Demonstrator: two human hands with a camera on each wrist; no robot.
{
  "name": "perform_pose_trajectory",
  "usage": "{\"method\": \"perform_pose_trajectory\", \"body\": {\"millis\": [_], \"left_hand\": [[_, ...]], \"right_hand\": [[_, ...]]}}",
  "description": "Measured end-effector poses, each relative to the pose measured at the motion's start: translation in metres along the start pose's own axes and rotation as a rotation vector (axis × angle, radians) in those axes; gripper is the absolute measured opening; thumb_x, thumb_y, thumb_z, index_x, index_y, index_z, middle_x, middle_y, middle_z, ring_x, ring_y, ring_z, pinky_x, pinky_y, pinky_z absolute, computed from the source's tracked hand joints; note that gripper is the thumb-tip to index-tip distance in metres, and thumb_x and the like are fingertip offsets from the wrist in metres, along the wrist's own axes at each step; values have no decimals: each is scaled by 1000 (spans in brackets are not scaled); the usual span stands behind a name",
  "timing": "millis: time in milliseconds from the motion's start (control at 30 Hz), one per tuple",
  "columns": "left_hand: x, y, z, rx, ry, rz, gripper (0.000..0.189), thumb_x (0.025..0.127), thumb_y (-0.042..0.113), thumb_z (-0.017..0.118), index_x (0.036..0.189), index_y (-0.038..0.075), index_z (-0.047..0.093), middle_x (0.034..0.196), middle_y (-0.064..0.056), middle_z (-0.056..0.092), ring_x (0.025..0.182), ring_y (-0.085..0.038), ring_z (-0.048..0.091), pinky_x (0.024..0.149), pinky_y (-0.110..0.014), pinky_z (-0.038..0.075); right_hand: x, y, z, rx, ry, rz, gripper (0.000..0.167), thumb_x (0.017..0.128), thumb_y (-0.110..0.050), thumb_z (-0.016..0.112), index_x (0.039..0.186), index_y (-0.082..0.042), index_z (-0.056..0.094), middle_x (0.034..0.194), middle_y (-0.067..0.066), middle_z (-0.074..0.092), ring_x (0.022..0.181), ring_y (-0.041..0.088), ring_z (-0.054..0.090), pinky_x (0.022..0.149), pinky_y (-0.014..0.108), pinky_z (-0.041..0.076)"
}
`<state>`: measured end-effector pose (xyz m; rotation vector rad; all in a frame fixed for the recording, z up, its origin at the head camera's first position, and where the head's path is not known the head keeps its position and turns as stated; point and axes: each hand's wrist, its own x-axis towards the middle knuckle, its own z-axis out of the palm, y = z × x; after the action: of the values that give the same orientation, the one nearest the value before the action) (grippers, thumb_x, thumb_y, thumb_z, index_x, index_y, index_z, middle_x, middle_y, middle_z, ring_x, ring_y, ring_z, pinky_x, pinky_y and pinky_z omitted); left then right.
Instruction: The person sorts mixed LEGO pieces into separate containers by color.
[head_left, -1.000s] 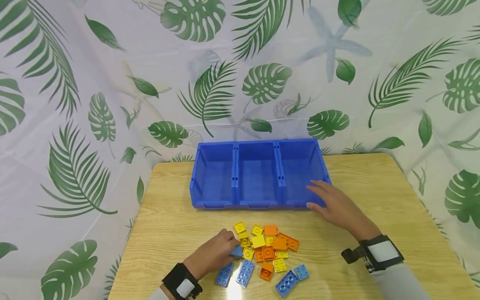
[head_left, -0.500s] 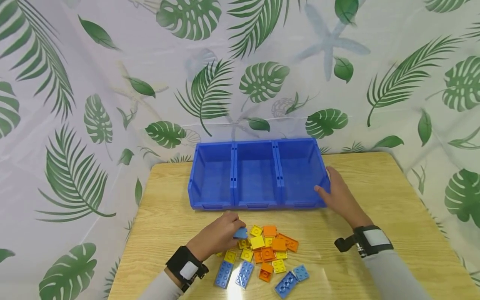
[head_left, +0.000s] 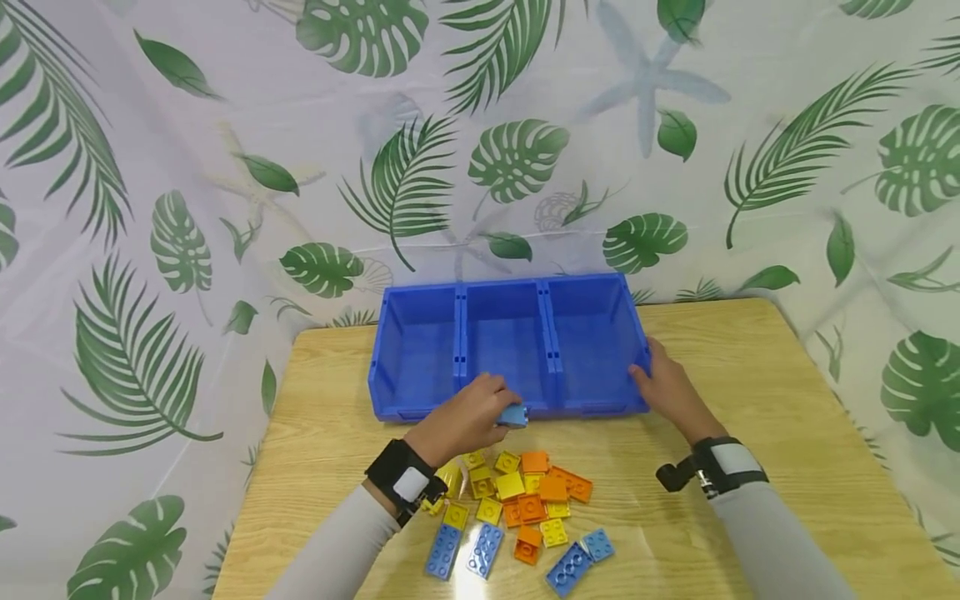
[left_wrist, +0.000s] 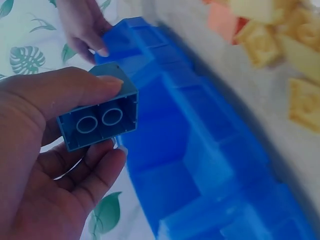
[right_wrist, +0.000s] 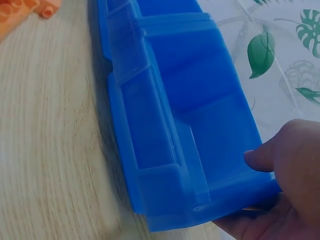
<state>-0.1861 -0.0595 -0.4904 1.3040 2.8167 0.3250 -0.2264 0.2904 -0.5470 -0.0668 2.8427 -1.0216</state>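
Tabletop [head_left: 735, 375] beneath, left hand [head_left: 467, 419] pinches blue brick [left_wrist: 100, 117].

White backdrop [head_left: 585, 171] printed with green leaves [head_left: 519, 158], pale starfish [head_left: 648, 77], wood-grain table [head_left: 810, 467], bright glare [head_left: 470, 586]

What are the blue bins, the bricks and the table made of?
Bins: probably plastic; smooth, slightly glossy, with moulded edges.
Bricks: likely hard plastic; crisp studs and hollow undersides show.
Table: pale wood grain under some glare; wood or laminate, I can't tell.
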Motion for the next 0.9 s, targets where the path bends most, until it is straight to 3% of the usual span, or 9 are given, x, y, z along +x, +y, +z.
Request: {"method": "perform_pose_trajectory", "body": {"millis": [233, 500, 900], "left_hand": [[40, 4, -12, -34, 12, -14, 39, 93, 19, 77, 129, 9, 70, 115, -6, 68, 100, -18, 57, 87, -28, 50], [85, 10, -28, -81, -13, -59, 41, 96, 21, 72, 136, 10, 66, 128, -7, 66, 111, -20, 58, 93, -29, 52], [158, 23, -32, -49, -2, -54, 38, 94, 13, 72, 131, 6, 69, 122, -8, 71, 110, -21, 64, 97, -31, 51]], "right_hand": [[7, 5, 3, -62, 21, -18, 60, 107, -11, 42, 151, 22, 18, 138, 53, 44, 129, 63, 51, 106, 68, 44], [12, 11, 9, -85, 22, 25, 51, 105, -9, 32, 144, 21, 22, 121, 54, 54, 109, 60, 65, 84, 63, 54], [7, 6, 20, -34, 84, 109, 51, 106, -10, 31, 146, 20, 21, 127, 53, 53, 117, 62, 61, 92, 66, 52]]}}
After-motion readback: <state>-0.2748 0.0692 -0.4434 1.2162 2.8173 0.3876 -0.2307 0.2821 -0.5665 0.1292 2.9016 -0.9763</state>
